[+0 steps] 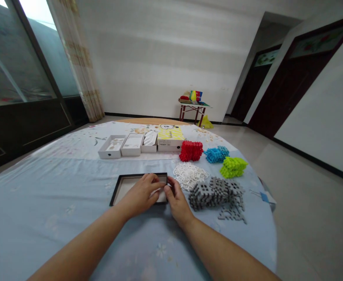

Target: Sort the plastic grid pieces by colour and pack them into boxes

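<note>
A shallow black-edged box lid lies on the cloth in front of me, its pale inside facing up. My left hand reaches over it, fingers apart and stretched towards the lid's right wall. At that right wall my right hand has its thumb and fingers closed on the rim. The fingertips of both hands nearly meet there, and whether something small lies between them is hidden. Just right of my right hand sit a heap of white plastic pieces and stacks of grey interlocking pieces.
Behind the lid stand white open boxes and a yellow-and-white box. Red, blue and lime-green stacks of plastic pieces stand to the right. A floral cloth covers the round table. A small table stands by the wall.
</note>
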`<action>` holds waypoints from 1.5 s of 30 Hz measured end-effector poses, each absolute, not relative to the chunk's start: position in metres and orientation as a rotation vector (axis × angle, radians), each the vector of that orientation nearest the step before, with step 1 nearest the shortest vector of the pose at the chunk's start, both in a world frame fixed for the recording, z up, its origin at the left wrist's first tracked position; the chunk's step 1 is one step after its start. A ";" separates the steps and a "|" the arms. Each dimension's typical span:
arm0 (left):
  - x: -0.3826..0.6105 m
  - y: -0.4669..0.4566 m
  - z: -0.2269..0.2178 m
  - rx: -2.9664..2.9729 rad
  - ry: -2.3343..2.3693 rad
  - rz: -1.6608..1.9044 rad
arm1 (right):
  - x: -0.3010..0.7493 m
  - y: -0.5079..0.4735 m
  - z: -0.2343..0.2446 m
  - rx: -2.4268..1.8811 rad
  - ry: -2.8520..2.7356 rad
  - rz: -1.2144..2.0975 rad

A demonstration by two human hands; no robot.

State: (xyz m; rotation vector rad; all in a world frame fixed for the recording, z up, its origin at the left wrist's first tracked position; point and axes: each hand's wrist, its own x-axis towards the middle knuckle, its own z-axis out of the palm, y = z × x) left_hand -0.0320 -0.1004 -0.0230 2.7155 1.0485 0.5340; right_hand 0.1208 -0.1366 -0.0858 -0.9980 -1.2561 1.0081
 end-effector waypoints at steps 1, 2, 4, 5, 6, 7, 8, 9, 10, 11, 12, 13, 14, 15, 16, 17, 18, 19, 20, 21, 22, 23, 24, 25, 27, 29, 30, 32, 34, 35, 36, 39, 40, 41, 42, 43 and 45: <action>-0.034 -0.100 -0.022 2.723 1.059 0.521 | 0.121 -0.136 -0.086 -0.992 -1.251 1.013; -0.035 -0.100 -0.022 2.722 1.093 0.517 | 0.120 -0.136 -0.086 -0.987 -1.245 1.017; -0.040 -0.103 -0.023 2.698 1.230 0.515 | 0.120 -0.136 -0.087 -0.988 -1.221 1.028; -0.043 -0.107 -0.024 2.673 1.314 0.504 | 0.120 -0.136 -0.088 -0.995 -1.200 1.037; -0.046 -0.111 -0.025 2.641 1.394 0.489 | 0.120 -0.136 -0.089 -1.006 -1.169 1.049; -0.050 -0.115 -0.026 2.601 1.471 0.474 | 0.120 -0.135 -0.090 -1.020 -1.130 1.061; -0.054 -0.120 -0.027 2.556 1.541 0.460 | 0.119 -0.134 -0.092 -1.033 -1.086 1.072; -0.058 -0.124 -0.028 2.505 1.601 0.454 | 0.119 -0.132 -0.094 -1.042 -1.038 1.081; -0.062 -0.128 -0.028 2.451 1.654 0.455 | 0.119 -0.131 -0.096 -1.046 -0.991 1.090; -0.066 -0.131 -0.028 2.391 1.704 0.464 | 0.119 -0.129 -0.097 -1.045 -0.947 1.101; -0.069 -0.134 -0.027 2.322 1.747 0.478 | 0.119 -0.128 -0.099 -1.037 -0.908 1.118; -0.072 -0.136 -0.026 2.246 1.777 0.496 | 0.119 -0.127 -0.100 -1.022 -0.872 1.141; -0.075 -0.138 -0.024 2.168 1.793 0.520 | 0.119 -0.126 -0.100 -1.000 -0.837 1.170; -0.077 -0.140 -0.022 2.090 1.802 0.541 | 0.119 -0.125 -0.101 -0.973 -0.806 1.203; -0.078 -0.141 -0.021 2.018 1.803 0.557 | 0.119 -0.125 -0.101 -0.943 -0.781 1.233; -0.080 -0.143 -0.019 1.956 1.800 0.572 | 0.119 -0.125 -0.101 -0.913 -0.766 1.259; -0.080 -0.144 -0.019 1.904 1.794 0.587 | 0.118 -0.125 -0.101 -0.889 -0.762 1.277; -0.081 -0.145 -0.019 1.856 1.791 0.605 | 0.118 -0.126 -0.101 -0.873 -0.771 1.288; -0.081 -0.145 -0.020 1.808 1.790 0.625 | 0.117 -0.127 -0.101 -0.866 -0.787 1.290; -0.080 -0.145 -0.022 1.762 1.786 0.648 | 0.117 -0.127 -0.101 -0.867 -0.805 1.288; -0.080 -0.144 -0.024 1.720 1.778 0.672 | 0.116 -0.128 -0.101 -0.872 -0.821 1.282; -0.079 -0.143 -0.027 1.684 1.767 0.692 | 0.116 -0.129 -0.101 -0.879 -0.836 1.278; -0.079 -0.141 -0.029 1.658 1.754 0.705 | 0.116 -0.129 -0.101 -0.885 -0.847 1.274; -0.078 -0.139 -0.031 1.643 1.740 0.708 | 0.116 -0.130 -0.101 -0.890 -0.860 1.273; -0.079 -0.134 -0.035 1.638 1.723 0.708 | 0.117 -0.131 -0.101 -0.905 -0.884 1.271; -0.080 -0.128 -0.037 1.635 1.731 0.722 | 0.118 -0.131 -0.101 -0.927 -0.906 1.262; -0.081 -0.126 -0.037 1.630 1.743 0.737 | 0.119 -0.131 -0.101 -0.938 -0.917 1.256; -0.083 -0.121 -0.036 1.625 1.765 0.752 | 0.119 -0.132 -0.100 -0.951 -0.936 1.241; -0.081 -0.117 -0.035 1.671 1.787 0.714 | 0.119 -0.133 -0.099 -0.956 -0.964 1.230; -0.080 -0.116 -0.035 1.715 1.808 0.678 | 0.119 -0.134 -0.098 -0.960 -0.978 1.227; -0.078 -0.116 -0.034 1.764 1.835 0.643 | 0.119 -0.135 -0.097 -0.966 -0.992 1.224; -0.070 -0.116 -0.034 1.856 1.921 0.576 | 0.119 -0.136 -0.096 -0.989 -1.035 1.213; -0.068 -0.116 -0.034 1.865 1.933 0.576 | 0.119 -0.136 -0.096 -0.994 -1.047 1.209; -0.067 -0.116 -0.035 1.867 1.933 0.591 | 0.119 -0.136 -0.096 -0.994 -1.059 1.206; -0.066 -0.116 -0.035 1.863 1.928 0.616 | 0.119 -0.136 -0.096 -0.989 -1.066 1.205; -0.066 -0.115 -0.035 1.852 1.917 0.647 | 0.118 -0.136 -0.096 -0.977 -1.066 1.206; -0.068 -0.114 -0.034 1.806 1.877 0.716 | 0.117 -0.136 -0.095 -0.946 -1.047 1.215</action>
